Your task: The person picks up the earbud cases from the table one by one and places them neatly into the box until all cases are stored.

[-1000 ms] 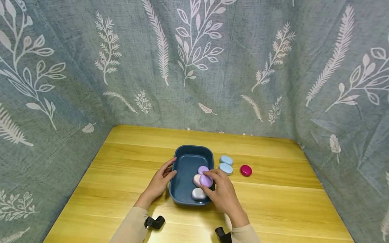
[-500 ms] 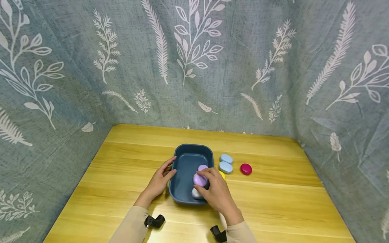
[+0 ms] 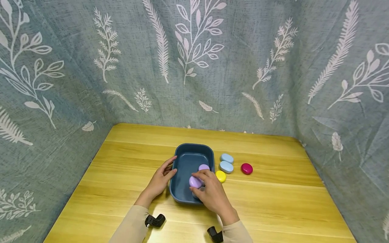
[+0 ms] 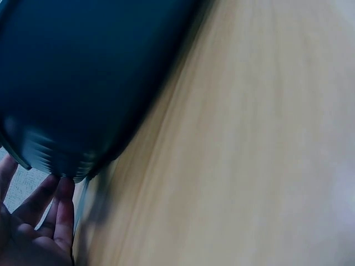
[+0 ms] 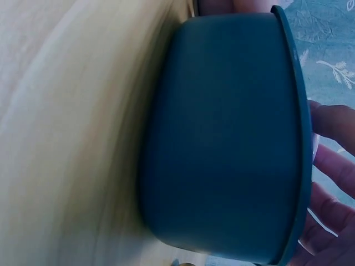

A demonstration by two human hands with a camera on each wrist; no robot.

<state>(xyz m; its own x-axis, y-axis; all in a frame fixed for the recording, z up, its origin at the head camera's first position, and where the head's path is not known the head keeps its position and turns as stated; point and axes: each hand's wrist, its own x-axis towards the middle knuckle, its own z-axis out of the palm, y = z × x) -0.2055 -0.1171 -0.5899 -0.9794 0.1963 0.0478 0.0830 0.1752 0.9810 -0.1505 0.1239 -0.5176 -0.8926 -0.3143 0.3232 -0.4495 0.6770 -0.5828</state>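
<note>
Tub [image 3: 186, 165]: on the table [image 3: 273, 202], left hand [image 3: 159, 183] touching its side, fingers loosely spread; a hard nudge could slide it.
Lilac piece [image 3: 194, 182]: pinched by the right hand [image 3: 211, 192] over the tub; glossy, so a slackened pinch might drop it.
2nd lilac piece [image 3: 204, 167]: inside the tub; a careless sweep could knock it.

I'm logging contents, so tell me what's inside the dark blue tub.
A purple piece and a sliver of a grey one. The right hand, gripping another purple piece, hides whatever lies beneath it.
</note>
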